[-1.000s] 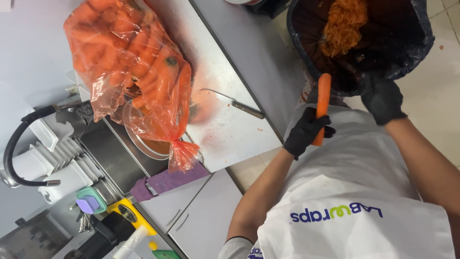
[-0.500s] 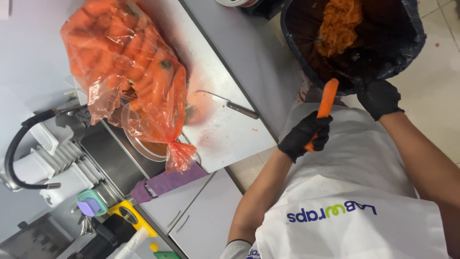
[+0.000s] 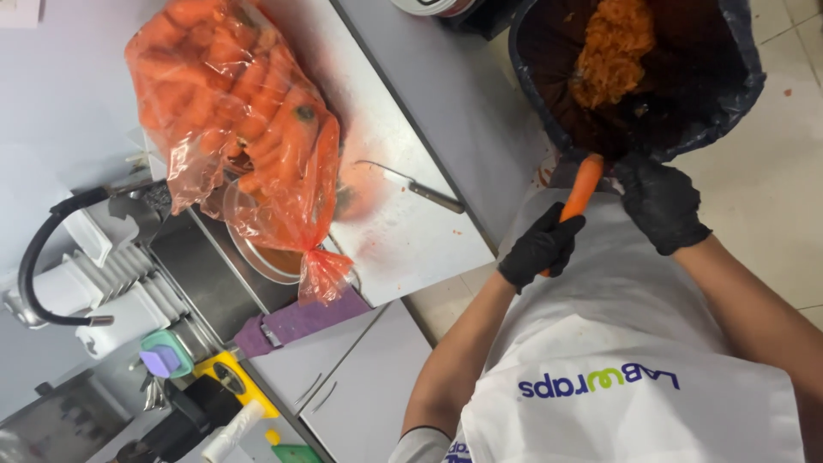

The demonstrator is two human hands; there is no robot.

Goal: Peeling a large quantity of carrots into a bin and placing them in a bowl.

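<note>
My black-gloved left hand point(image 3: 542, 249) grips the long orange carrot point(image 3: 583, 187); my gloved right hand point(image 3: 660, 204) hides its tip, grip unclear. A clear plastic sack of carrots point(image 3: 236, 129) lies on the counter.

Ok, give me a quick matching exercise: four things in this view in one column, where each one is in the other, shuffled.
1. carrot
2. knife
3. bag of carrots
4. peelings

A. inside the black-lined bin
B. lying bare on the steel counter
C. held in the left hand
D. on the counter beside the sink

Pairs: 1-C, 2-B, 3-D, 4-A
</note>
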